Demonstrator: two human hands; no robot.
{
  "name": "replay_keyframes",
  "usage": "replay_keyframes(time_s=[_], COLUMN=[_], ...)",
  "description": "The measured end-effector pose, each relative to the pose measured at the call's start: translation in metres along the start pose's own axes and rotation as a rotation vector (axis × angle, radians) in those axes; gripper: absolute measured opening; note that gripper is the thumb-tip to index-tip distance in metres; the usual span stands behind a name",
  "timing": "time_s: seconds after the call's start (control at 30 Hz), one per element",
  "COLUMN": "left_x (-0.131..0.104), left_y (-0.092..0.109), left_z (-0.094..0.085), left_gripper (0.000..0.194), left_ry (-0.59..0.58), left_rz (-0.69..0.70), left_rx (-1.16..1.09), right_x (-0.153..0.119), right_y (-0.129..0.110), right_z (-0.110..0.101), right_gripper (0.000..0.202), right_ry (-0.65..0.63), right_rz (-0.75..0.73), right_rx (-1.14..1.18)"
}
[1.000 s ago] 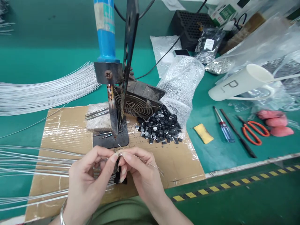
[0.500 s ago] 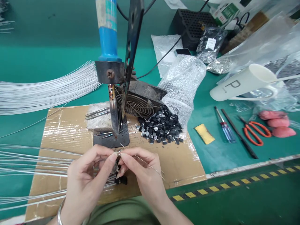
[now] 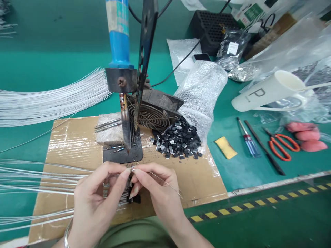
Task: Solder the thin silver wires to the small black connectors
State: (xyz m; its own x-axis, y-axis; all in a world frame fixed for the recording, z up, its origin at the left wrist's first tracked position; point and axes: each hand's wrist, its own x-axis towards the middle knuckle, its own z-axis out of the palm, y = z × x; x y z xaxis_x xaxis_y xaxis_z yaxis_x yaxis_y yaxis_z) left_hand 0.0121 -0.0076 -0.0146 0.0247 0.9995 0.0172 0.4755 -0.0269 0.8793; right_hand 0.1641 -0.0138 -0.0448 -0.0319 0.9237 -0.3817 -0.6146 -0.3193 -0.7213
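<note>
My left hand point(image 3: 97, 201) is closed in a pinch just below the soldering iron's tip, its fingertips on a small piece too tiny to make out. Touching nearly the same spot, my right hand point(image 3: 161, 193) pinches a thin wire point(image 3: 165, 182) that slants down across its fingers. The blue-handled soldering iron point(image 3: 119, 48) hangs upright in a black bracket, tip over a dark tray point(image 3: 122, 156). White cables point(image 3: 57, 177) run in from the left beneath my left hand, and black connector ends point(image 3: 134, 198) show under the hands.
Cardboard point(image 3: 196, 179) covers the worktop. Behind it are a fan point(image 3: 155, 117), a heap of small black connectors point(image 3: 177, 139) and bubble wrap point(image 3: 201, 89). Right: yellow sponge point(image 3: 226, 147), screwdriver point(image 3: 250, 144), orange-handled pliers point(image 3: 281, 146), white mug point(image 3: 269, 91). Left: a cable bundle point(image 3: 51, 103).
Both hands keep their pinch at nearly the same place. The fingertips have shifted very slightly.
</note>
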Motion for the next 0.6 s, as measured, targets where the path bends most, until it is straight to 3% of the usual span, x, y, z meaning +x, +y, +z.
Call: replay_keyframes(time_s=[0.33, 0.6], left_x=[-0.001, 0.001], left_y=[-0.001, -0.001], left_z=[-0.003, -0.001], left_gripper=[0.010, 0.009], left_ry=[-0.040, -0.017], left_rz=[0.052, 0.085], left_rx=[0.066, 0.098], right_x=[0.005, 0.006], right_y=[-0.011, -0.008], right_z=[-0.008, -0.015], right_gripper=[0.018, 0.015], right_ry=[-0.082, -0.135], right_rz=[0.161, 0.166], right_rx=[0.051, 0.042])
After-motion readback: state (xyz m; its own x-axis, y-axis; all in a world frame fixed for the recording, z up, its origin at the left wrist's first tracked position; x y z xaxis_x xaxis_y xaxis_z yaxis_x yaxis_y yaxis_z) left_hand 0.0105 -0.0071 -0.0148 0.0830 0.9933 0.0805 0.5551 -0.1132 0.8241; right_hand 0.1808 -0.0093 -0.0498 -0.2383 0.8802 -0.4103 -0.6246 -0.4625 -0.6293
